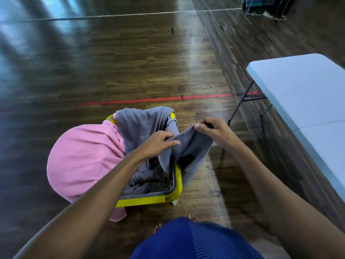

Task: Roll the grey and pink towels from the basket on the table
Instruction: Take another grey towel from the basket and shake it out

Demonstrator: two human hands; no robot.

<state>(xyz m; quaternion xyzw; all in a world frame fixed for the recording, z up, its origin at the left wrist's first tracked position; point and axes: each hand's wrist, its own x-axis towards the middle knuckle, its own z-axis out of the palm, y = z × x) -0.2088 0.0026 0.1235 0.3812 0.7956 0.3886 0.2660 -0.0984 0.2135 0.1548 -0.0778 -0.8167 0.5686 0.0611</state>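
A yellow basket (pixel 178 186) stands on the wooden floor in front of me. A grey towel (pixel 194 144) is lifted partly out of it, stretched between my hands. My left hand (pixel 158 144) pinches one part of its edge and my right hand (pixel 212 129) grips another, just above the basket's right side. More grey cloth (pixel 141 124) drapes over the basket's far rim and fills its inside. A pink towel (pixel 82 159) hangs over the basket's left side down to the floor.
A white folding table (pixel 302 94) stands to the right, its dark legs (pixel 242 101) near the basket. Red tape (pixel 149 100) crosses the floor beyond the basket. My bare toes (pixel 192 218) and blue clothing (pixel 192 240) are at the bottom.
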